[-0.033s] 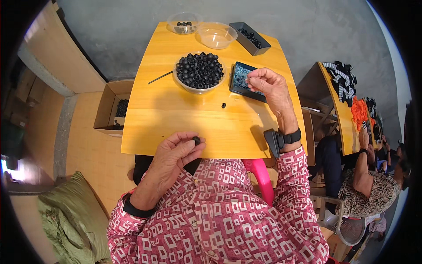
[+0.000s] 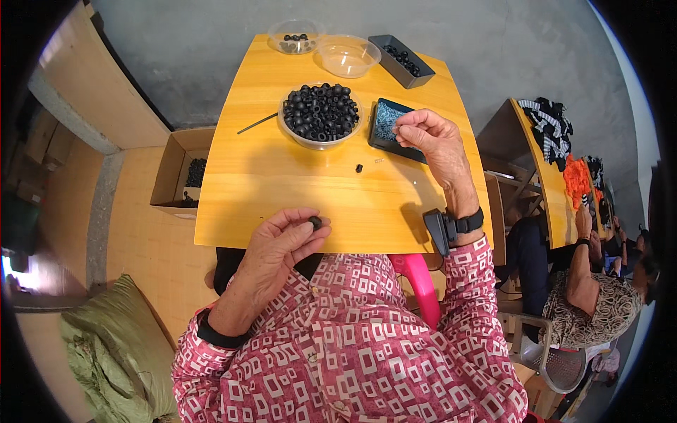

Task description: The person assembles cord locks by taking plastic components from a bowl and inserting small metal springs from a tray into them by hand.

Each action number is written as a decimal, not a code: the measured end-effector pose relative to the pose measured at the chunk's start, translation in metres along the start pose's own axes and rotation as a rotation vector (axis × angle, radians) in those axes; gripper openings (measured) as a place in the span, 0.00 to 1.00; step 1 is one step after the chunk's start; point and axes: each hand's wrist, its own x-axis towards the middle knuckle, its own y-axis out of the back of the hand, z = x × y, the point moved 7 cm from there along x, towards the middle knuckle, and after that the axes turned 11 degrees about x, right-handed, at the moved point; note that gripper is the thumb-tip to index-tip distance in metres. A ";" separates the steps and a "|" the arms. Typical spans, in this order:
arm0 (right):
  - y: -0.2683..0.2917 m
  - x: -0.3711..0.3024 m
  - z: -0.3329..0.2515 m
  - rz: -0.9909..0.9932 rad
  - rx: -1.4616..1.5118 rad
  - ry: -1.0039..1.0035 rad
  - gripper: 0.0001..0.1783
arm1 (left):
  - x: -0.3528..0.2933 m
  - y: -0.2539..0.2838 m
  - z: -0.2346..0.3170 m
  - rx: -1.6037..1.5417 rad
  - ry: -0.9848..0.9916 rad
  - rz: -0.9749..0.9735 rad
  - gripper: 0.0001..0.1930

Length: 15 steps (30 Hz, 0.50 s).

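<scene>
At the near edge of a yellow table (image 2: 338, 204), my left hand (image 2: 276, 243) grasps a black bead (image 2: 315, 223) between thumb and fingers. My right hand (image 2: 437, 146) hangs over the right side of a dark tray (image 2: 389, 146) of blue bits (image 2: 385, 116), its thumb and fingertip drawn close together; I cannot tell whether something tiny sits between them. Almost nothing differs from the picture an instant earlier, both hands holding the same poses, so I judge the work to be at the same point: the bead is well apart from my right fingertips.

Between my hands lie a loose black piece (image 2: 359, 168) and, just beside it, some clear bits (image 2: 379, 161). Beyond stands a bowl (image 2: 319, 146) heaped with black beads (image 2: 321, 113), a thin stick (image 2: 257, 124) to its left. Farther back are two clear bowls (image 2: 349, 72) and a grey bin (image 2: 403, 79). Off to the right, another person (image 2: 592, 310) sits near orange cloth (image 2: 576, 178).
</scene>
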 end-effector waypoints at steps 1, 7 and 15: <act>-0.008 -0.005 -0.003 -0.026 0.047 0.019 0.05 | 0.000 -0.001 0.003 -0.011 -0.017 0.007 0.12; -0.022 -0.025 -0.020 -0.046 0.112 0.076 0.06 | -0.002 -0.005 0.009 0.009 -0.019 0.027 0.12; -0.042 -0.067 -0.002 -0.093 0.159 -0.020 0.09 | -0.003 -0.009 0.009 0.013 -0.010 0.019 0.13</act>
